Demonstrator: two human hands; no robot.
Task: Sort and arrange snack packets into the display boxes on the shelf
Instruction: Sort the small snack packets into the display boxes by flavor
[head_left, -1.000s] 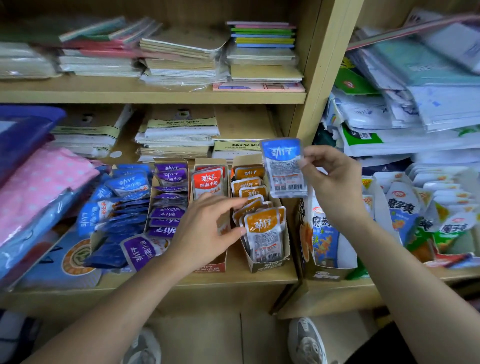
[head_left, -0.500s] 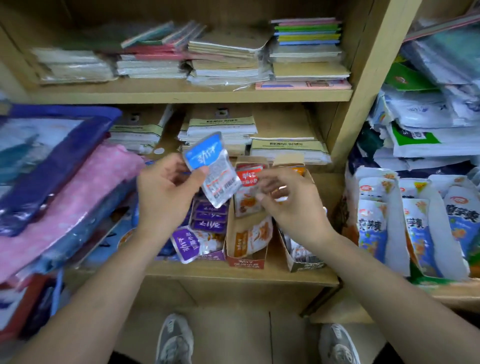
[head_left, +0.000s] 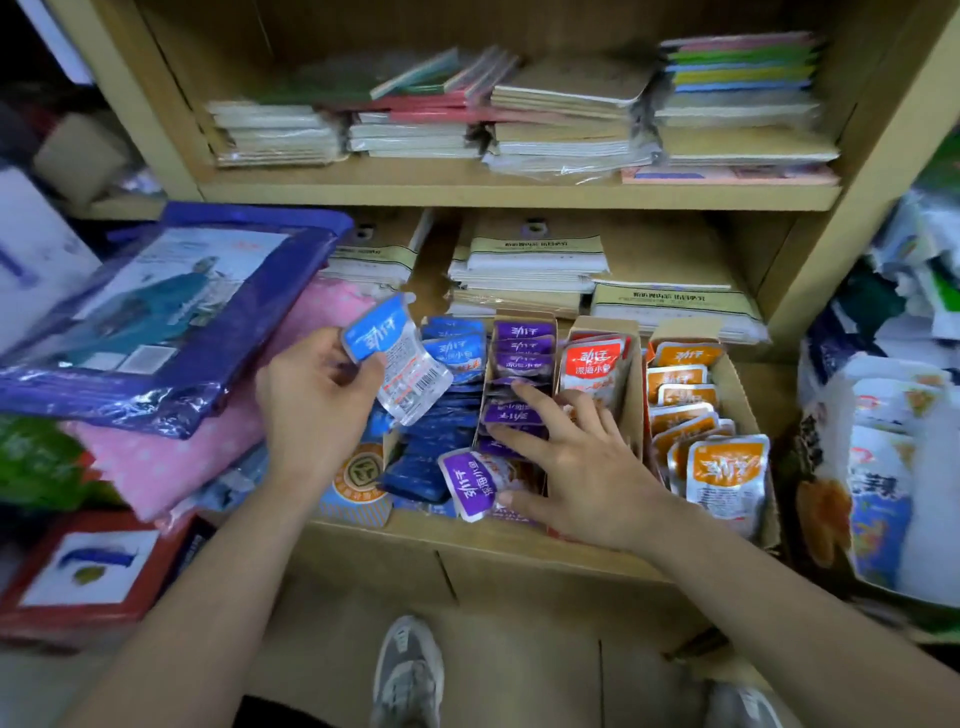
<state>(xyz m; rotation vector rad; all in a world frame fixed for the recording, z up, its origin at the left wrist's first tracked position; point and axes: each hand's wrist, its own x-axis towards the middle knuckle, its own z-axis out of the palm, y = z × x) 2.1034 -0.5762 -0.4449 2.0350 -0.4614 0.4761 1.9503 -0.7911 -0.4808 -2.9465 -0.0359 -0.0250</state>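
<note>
Blue packet (head_left: 396, 358) in left hand (head_left: 317, 395); barcode shows

You're standing in a small shop. The wooden shelf (head_left: 519, 195) carries wrapped notebooks (head_left: 566, 117) for sale; below it, open display boxes (head_left: 522, 332) hold rows of barcoded snack packets (head_left: 727, 470), sorted by colour. Left of the boxes lie bagged goods (head_left: 156, 322); right of them, more packaged stock (head_left: 883, 467) is crammed in.
</note>
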